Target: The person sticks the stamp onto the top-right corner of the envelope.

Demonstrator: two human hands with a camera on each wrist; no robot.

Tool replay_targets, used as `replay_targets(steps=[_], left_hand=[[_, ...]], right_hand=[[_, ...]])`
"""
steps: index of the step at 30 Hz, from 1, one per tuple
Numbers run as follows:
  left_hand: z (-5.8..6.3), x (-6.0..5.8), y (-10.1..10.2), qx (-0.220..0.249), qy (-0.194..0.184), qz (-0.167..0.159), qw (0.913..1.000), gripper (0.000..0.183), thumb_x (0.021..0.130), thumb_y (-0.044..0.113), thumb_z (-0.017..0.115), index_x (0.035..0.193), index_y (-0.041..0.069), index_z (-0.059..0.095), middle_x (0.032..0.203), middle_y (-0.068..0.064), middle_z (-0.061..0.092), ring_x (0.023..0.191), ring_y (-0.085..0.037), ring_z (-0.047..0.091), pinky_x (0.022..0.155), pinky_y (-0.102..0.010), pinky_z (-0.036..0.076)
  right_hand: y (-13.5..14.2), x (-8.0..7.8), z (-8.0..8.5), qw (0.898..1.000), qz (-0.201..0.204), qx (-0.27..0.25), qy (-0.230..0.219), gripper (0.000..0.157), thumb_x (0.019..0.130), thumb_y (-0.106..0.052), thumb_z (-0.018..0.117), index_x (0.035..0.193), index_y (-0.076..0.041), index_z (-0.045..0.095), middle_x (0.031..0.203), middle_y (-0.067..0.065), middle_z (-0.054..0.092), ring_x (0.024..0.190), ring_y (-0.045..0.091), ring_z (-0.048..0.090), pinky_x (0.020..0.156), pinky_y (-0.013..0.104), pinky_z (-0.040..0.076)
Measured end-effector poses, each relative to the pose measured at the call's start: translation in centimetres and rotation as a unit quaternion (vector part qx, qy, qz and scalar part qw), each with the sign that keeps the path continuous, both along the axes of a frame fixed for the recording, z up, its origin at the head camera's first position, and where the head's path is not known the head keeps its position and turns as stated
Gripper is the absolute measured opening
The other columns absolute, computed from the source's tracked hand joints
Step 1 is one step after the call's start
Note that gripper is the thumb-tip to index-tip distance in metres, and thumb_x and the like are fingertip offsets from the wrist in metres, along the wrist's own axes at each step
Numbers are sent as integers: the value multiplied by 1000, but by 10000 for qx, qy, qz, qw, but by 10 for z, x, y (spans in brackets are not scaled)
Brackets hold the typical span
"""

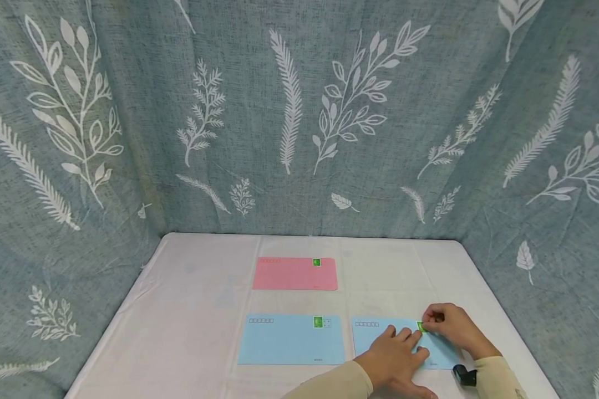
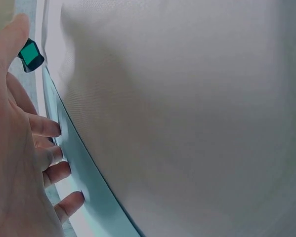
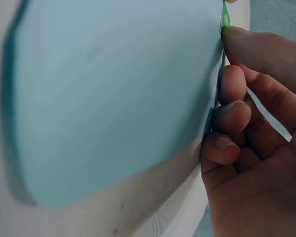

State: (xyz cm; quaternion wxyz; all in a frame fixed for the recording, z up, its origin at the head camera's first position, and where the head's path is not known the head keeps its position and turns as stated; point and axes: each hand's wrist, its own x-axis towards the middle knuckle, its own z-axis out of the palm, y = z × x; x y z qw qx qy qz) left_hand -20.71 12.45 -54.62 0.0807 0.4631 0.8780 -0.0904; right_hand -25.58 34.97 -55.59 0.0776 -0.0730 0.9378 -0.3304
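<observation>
A blue envelope [image 1: 366, 339] lies flat at the near right of the table. On it rests my left hand [image 1: 395, 354], its fingers spread and their tips touching the paper near the stamp. At the envelope's upper right corner, my right hand [image 1: 451, 326] pinches a green stamp [image 1: 421, 327] between thumb and forefinger. The right wrist view shows the thumb over the stamp's edge [image 3: 226, 19], with the other fingers curled in beside the envelope. A pale strip [image 3: 270, 116] shows among those fingers. My fingertips hide part of the stamp.
Left of this envelope lies another blue envelope [image 1: 279, 343] bearing a green stamp [image 1: 318, 322]. Farther back is a pink envelope [image 1: 289, 275], also stamped. A dark wrist device [image 1: 464, 376] sits by my right sleeve. Patterned curtains [image 1: 249, 111] surround the white-covered table [image 1: 189, 310].
</observation>
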Motion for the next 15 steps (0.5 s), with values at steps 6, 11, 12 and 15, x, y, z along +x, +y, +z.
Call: replay_targets(steps=[6, 11, 12, 15], left_hand=[[0, 0, 1, -13, -5, 3, 10000, 78, 96, 92, 29, 160, 48, 40, 173, 16, 24, 153, -2, 26, 119, -34, 32], [1, 0, 1, 5, -29, 36, 10000, 78, 97, 92, 29, 160, 48, 40, 173, 15, 24, 154, -3, 25, 121, -34, 31], [1, 0, 0, 19, -26, 38, 10000, 78, 96, 92, 29, 160, 48, 40, 173, 15, 25, 153, -3, 26, 120, -34, 31], [1, 1, 0, 48, -5, 41, 10000, 78, 96, 92, 31, 159, 48, 42, 172, 15, 26, 152, -3, 27, 120, -34, 31]], right_hand=[[0, 1, 2, 10000, -68, 43, -16, 14, 94, -10, 83, 86, -12, 72, 78, -3, 60, 74, 17, 55, 66, 30, 44], [0, 0, 0, 10000, -52, 38, -20, 15, 94, -14, 85, 87, -11, 72, 78, -3, 60, 74, 17, 55, 67, 30, 44], [0, -1, 0, 10000, -64, 44, -4, 14, 94, -13, 85, 88, -11, 73, 78, -3, 60, 74, 16, 55, 67, 30, 45], [0, -1, 0, 9999, -35, 114, 68, 10, 95, -11, 83, 90, -9, 75, 81, -4, 63, 76, 15, 56, 68, 30, 46]])
